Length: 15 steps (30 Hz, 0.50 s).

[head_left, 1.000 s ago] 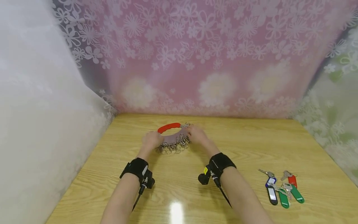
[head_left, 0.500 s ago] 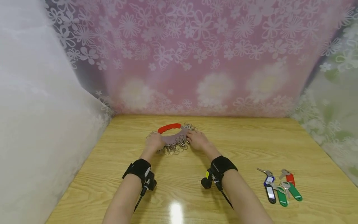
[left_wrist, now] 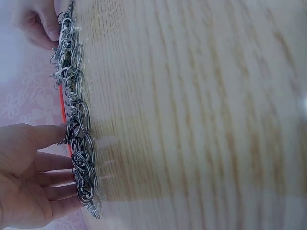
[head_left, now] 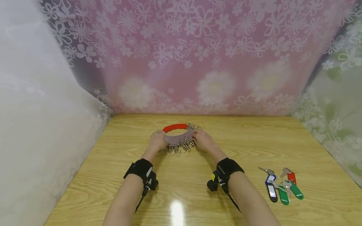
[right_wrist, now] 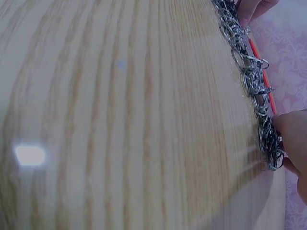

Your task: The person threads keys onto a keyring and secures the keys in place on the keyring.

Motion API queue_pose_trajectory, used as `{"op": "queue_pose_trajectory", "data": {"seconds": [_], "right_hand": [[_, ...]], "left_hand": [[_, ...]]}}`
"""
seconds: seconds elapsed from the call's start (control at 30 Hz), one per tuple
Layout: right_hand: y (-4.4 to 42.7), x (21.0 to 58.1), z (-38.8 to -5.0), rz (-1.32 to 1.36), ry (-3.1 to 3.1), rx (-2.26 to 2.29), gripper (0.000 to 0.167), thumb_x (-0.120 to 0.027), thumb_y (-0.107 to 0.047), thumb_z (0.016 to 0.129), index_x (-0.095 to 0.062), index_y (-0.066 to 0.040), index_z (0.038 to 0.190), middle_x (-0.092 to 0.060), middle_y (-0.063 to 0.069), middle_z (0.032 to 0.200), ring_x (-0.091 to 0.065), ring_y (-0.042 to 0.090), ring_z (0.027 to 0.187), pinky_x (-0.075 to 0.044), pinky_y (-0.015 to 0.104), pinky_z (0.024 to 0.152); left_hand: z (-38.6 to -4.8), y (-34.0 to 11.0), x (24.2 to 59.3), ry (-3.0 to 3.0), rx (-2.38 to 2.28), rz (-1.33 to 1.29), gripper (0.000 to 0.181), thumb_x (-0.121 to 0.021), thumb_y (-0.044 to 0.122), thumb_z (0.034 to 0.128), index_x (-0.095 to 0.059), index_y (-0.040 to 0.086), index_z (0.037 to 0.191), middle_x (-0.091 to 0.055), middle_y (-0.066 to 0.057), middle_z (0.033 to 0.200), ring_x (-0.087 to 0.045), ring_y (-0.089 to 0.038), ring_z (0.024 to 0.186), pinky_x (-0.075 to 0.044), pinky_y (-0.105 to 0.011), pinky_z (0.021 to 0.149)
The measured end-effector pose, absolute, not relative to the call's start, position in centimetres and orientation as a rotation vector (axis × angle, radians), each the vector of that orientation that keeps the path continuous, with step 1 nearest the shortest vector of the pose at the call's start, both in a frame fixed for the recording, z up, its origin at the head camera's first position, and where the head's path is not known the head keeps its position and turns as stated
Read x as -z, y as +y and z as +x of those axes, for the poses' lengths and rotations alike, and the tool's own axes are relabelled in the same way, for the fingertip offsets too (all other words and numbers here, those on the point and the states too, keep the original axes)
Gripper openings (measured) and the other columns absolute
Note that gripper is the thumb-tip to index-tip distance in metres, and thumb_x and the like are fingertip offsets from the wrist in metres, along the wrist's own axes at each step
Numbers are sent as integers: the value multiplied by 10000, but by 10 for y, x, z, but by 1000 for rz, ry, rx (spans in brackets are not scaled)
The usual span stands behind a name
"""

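Left hand [head_left: 157,141]: arm stretched forward, back of the hand up, at the rack's left end. Grip loosely spread, fingers nearly straight, touching the rack.

Right hand [head_left: 203,140]: arm angled inward, at the rack's right end. Grip closed, thumb and bent fingers pinching the rack's edge.

Rack [head_left: 176,139]: grey curved plate, flat on the desk [head_left: 192,175] near its far edge, between the hands; red handle [head_left: 175,127] on the far side, metal rings [head_left: 177,152] clustered along the near edge and by the handle's right end.

Keys [head_left: 287,183]: loose group on the desk, well apart from the rack, right of the right arm; tags one blue, one black, one red, two green. Shown in the head view only.

Straps [head_left: 140,169]: black, one per wrist, each with a small camera and cable.

Left wrist view: adds the left palm and separate fingers; handle reduced to a thin red strip. Right wrist view: rings edge-on.

Hidden or cut off: left fingertips, behind the rings; right hand, at the right wrist view's border. Individual rings overlap too closely to count; tag labels illegible.
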State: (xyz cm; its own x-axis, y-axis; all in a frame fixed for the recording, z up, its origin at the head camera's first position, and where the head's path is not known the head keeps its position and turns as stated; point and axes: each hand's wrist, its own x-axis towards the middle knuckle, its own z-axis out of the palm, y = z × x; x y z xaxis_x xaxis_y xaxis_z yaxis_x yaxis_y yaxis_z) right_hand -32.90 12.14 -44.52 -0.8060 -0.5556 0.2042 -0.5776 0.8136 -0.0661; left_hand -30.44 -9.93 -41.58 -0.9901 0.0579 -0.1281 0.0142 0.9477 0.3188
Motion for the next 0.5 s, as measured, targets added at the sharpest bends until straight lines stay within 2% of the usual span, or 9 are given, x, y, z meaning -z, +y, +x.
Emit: {"op": "queue_pose_trajectory", "data": {"seconds": [0.17,0.27,0.37,0.5], "right_hand": [[132,449,-327,891,-2809,-206,212,-566,-115,923,-672,14,1052,-592,133,1063,-546,301,1019,-414,394,908],[139,450,-324,901,-2774,-222,181,-578,-103,913,-689,4,1008,-597,116,1010,-561,289,959,-434,392,861],[147,450,-320,901,-2736,-264,152,-595,-86,898,-697,5,966,-594,104,962,-566,282,907,-446,392,823],[156,451,-315,908,-2707,-266,139,-606,-85,889,-701,0,946,-586,92,931,-564,271,870,-451,391,792]], "left_hand": [[-305,-96,416,2956,-496,130,264,-645,257,871,-660,24,995,-576,-174,1122,-573,-257,825,-454,-356,623],[-305,-94,417,2954,-482,199,229,-636,250,875,-645,47,770,-604,-151,1033,-561,-240,789,-413,-327,591],[-305,-91,418,2956,-485,267,336,-628,235,877,-537,82,592,-589,-109,885,-513,-200,687,-363,-300,552],[-303,-87,419,2943,-534,314,369,-638,222,875,-474,97,569,-499,-72,784,-426,-168,614,-329,-287,530]]}}
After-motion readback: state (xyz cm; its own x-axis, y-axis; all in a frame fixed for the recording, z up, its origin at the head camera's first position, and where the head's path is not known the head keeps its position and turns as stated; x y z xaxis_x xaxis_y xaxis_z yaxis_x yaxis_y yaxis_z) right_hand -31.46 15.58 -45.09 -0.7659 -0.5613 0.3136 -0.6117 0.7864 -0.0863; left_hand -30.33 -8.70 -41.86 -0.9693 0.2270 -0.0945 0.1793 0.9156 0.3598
